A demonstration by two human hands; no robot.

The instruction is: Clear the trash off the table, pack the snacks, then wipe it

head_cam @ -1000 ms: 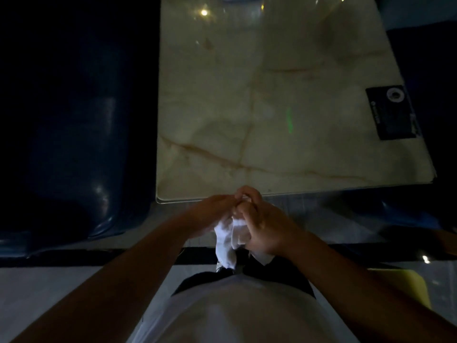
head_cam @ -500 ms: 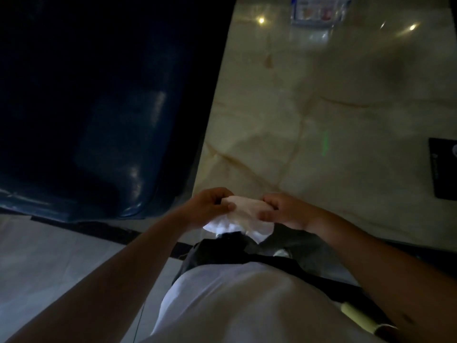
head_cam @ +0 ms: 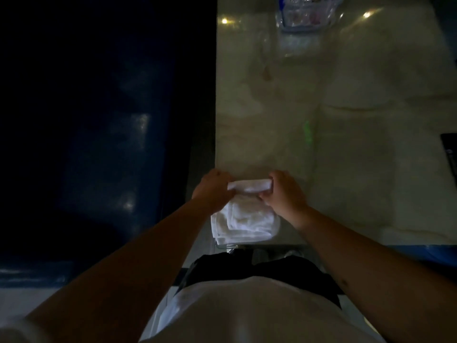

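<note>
While the room is dim, the layout reads clearly enough: a dark blue padded seat (head_cam: 103,149) fills the left of the view, and the pale marble desk (head_cam: 358,169) runs along its right side.

At the desk's near left corner, the left hand (head_cam: 212,191) pinches the left end of a white cloth (head_cam: 244,219), its fingers closed on the folded upper edge. The cloth lies on the desk near the front edge, its lower part bunched in loose layers. The right hand (head_cam: 284,194) grips the right end of the same fold, fingers curled over it. Both hands are thus clenched on the cloth, stretching a rolled band between them.

The step in hand looks like folding the cloth into a pad before wiping. To do it well, the person would do best to keep both ends level, lay the fold squarely over the bunched layers below, and press it flat so the pad gives one broad face to the marble. A loose tail could drag over the edge.

Farther right and away, a clear snack bag (head_cam: 309,13) with blue trim rests at the far end of the desk, well apart from the hands. A dark flat item (head_cam: 451,154) sits at the right edge, cut off by the frame. Wiping should probably work around both.
</note>
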